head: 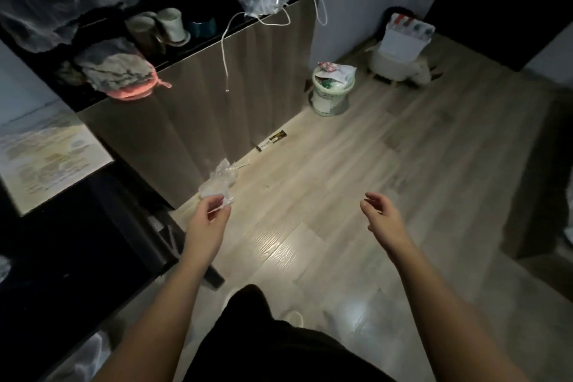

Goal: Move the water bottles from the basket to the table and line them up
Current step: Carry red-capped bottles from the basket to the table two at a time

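Head view was dim and blurred; water bottles could not be made out, and the dark table (62, 257) sat cut off at left. Left hand (207, 215) pinched a crumpled clear plastic scrap (217, 187); right hand (380, 212) hung apart, fingers loosely curled, empty.

Wooden floor (372, 149) is left open ahead of the right hand (383, 217). The left hand (204, 220), by which crumpled plastic (218, 186) is pinched, is bounded by a cabinet panel (217, 96) with a white cord (224, 49) hung down it. A full wastebasket (331, 93) is set at its far corner.
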A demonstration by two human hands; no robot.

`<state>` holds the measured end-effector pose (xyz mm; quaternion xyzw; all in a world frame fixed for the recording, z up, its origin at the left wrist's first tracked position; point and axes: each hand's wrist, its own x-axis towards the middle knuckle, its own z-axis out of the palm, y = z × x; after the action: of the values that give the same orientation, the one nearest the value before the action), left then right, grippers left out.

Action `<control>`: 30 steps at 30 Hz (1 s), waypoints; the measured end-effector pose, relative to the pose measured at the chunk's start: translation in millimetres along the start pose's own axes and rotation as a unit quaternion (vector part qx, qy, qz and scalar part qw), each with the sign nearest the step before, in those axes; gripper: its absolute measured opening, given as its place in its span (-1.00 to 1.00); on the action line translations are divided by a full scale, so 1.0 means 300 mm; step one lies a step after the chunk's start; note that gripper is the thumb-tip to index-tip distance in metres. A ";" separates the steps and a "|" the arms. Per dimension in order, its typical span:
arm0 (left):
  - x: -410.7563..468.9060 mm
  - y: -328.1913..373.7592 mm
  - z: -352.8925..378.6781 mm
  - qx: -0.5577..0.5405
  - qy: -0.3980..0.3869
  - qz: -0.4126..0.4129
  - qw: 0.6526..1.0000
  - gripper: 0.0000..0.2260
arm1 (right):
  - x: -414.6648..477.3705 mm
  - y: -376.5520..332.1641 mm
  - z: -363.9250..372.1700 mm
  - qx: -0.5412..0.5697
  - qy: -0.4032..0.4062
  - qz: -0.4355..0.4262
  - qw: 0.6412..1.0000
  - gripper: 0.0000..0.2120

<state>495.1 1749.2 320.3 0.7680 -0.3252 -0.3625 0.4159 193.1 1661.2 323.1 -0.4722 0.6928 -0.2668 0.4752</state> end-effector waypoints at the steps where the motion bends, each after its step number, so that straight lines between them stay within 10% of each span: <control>1: 0.019 0.025 0.030 0.002 -0.009 0.008 1.000 -0.77 | 0.013 0.005 -0.028 0.009 0.010 0.005 1.000 -0.66; 30: 1.082 0.798 0.989 0.007 -0.184 0.085 0.979 -0.80 | 1.106 -0.324 -0.481 0.068 0.142 0.051 0.986 -0.69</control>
<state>372.9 1263.8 320.8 0.6604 -0.4633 -0.4587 0.3726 66.8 1308.4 326.4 -0.3601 0.7563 -0.3532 0.4166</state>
